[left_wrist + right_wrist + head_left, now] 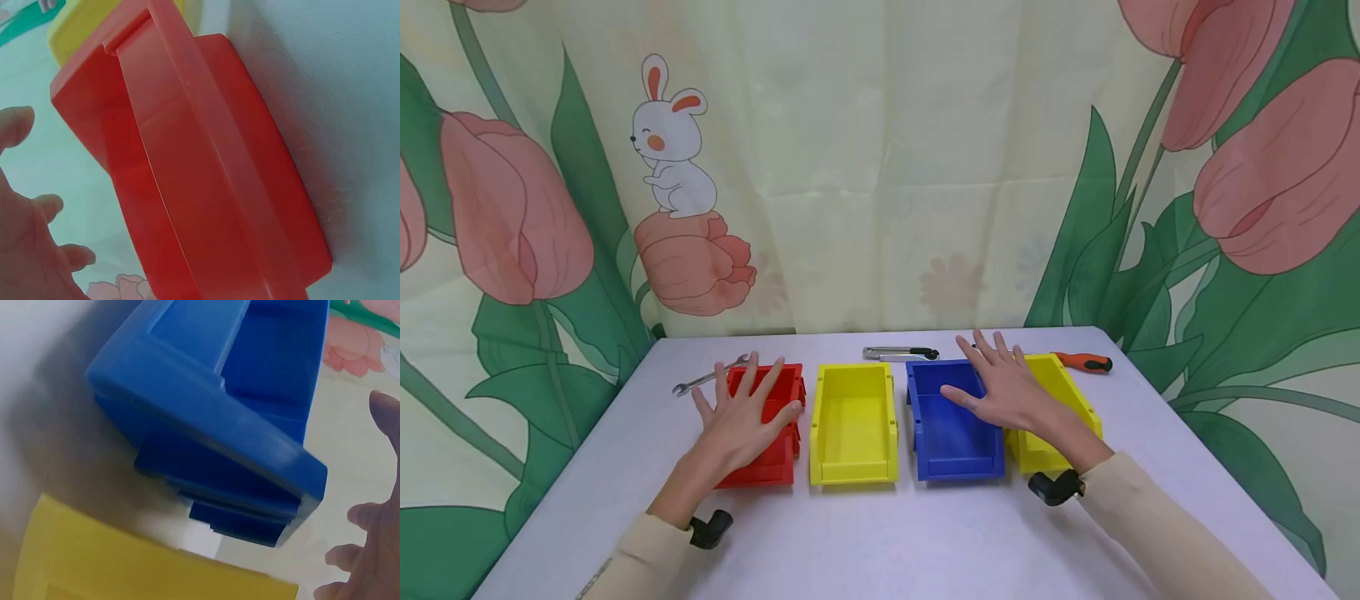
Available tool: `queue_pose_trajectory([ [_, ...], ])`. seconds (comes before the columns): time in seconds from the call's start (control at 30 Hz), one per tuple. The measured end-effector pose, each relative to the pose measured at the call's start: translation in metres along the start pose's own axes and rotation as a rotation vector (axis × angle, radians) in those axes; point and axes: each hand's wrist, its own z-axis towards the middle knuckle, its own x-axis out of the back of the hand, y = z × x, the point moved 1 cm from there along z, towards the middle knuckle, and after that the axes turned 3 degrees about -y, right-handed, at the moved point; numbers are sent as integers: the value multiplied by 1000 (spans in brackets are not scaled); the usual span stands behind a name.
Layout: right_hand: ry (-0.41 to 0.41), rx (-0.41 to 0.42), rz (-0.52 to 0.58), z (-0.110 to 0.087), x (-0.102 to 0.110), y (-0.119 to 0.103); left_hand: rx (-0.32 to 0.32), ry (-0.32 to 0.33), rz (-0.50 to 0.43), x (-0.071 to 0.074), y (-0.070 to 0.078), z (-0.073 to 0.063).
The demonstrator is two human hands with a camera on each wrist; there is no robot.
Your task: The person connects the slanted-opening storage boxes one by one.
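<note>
My left hand (739, 425) hovers with spread fingers over the red bin (767, 467), holding nothing. In the left wrist view the red bin (187, 156) fills the middle, apart from the fingertips. Over the gap between the blue bin (958, 442) and the right yellow bin (1037, 454), my right hand (1003, 387) is raised, fingers spread and nothing in it. The right wrist view shows the blue bin (206, 425) beside that hand. A yellow bin (854, 425) stands between the red and blue ones. No contents show inside the middle yellow or blue bin.
Behind the bins lie an open-ended wrench (711, 377) at left, a black-and-silver tool (900, 353) in the middle, and an orange-handled screwdriver (1084, 362) at right. The white table (880, 542) ends at a patterned curtain (880, 167).
</note>
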Motion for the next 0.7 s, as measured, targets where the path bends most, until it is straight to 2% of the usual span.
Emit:
queue_pose_trajectory([
  [0.3,-9,-5,14,1,-2,-9,15,8,0,3,-4,-5],
  [0.53,-16,12,40,7,-3,-20,-2,35,-20,4,-8,-6],
  [0.7,-29,26,89,10,-5,-34,27,17,-54,4,-13,-11],
])
